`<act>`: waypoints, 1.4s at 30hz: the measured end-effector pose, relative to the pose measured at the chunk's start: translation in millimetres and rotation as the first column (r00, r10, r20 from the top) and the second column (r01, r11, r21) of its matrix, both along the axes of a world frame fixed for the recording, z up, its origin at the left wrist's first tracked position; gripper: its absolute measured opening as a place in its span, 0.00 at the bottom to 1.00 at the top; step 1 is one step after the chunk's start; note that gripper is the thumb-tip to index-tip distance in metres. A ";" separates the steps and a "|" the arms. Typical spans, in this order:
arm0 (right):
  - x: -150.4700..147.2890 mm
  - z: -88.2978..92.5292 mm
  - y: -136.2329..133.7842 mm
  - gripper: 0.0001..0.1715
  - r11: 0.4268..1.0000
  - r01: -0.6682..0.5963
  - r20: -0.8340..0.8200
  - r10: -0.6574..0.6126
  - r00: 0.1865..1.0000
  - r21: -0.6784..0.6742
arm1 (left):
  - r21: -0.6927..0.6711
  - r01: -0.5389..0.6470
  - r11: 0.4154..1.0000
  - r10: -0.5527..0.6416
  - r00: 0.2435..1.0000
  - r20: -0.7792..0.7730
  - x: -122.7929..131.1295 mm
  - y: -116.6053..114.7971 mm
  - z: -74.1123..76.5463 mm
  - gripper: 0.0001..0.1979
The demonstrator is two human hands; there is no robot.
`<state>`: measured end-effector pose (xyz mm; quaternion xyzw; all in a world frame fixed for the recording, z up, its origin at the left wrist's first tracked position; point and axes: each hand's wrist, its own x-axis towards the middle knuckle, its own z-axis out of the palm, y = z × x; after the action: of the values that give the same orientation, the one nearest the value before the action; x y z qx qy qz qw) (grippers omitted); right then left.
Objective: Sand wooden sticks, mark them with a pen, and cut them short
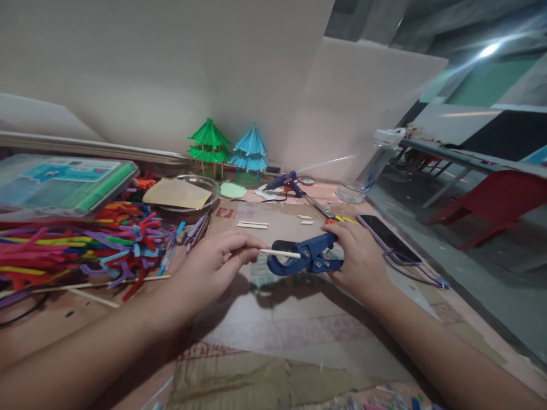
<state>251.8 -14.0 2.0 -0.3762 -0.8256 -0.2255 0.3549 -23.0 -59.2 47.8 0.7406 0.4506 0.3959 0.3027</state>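
Observation:
My left hand (233, 256) pinches one end of a thin wooden stick (280, 253), which points to the right. The stick's other end lies across the jaw of a blue ratchet pipe cutter (305, 255). Around the cutter's handles my right hand (356, 256) is closed. I cannot tell whether the blade touches the stick. Beyond my hands, cut stick pieces (252, 225) lie side by side on the work sheet, and shorter pieces (305, 220) lie to their right.
At the back stand a green paper-roofed model (209, 149) and a blue one (250, 152). A glue gun (284, 182), scissors (320, 208), a clear jug (359, 171) and a phone (388, 238) are right. Pipe cleaners (77, 250) and a plastic case (64, 185) crowd the left.

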 end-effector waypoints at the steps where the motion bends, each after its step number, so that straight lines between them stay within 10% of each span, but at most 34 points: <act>1: -0.3 -0.7 0.1 0.23 1.000 0.003 0.007 -0.003 1.000 0.001 | 0.021 0.016 1.000 -0.015 1.000 -0.026 0.0 0.4 -0.3 0.10; 17: -4.1 15.8 -12.9 0.17 0.967 -0.031 0.079 0.011 0.997 0.254 | 0.099 0.294 0.951 -0.278 0.950 -0.143 6.1 -6.8 -5.1 0.12; 42: 0.6 33.0 -23.0 0.08 0.902 -0.022 0.121 -0.034 0.992 0.430 | 0.087 0.408 0.909 -0.394 0.908 -0.143 8.6 -11.0 -2.1 0.10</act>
<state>252.3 -37.1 35.0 -0.2761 -0.7749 -0.4266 0.3758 -14.5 -70.2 45.6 0.8565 0.2829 0.3042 0.3064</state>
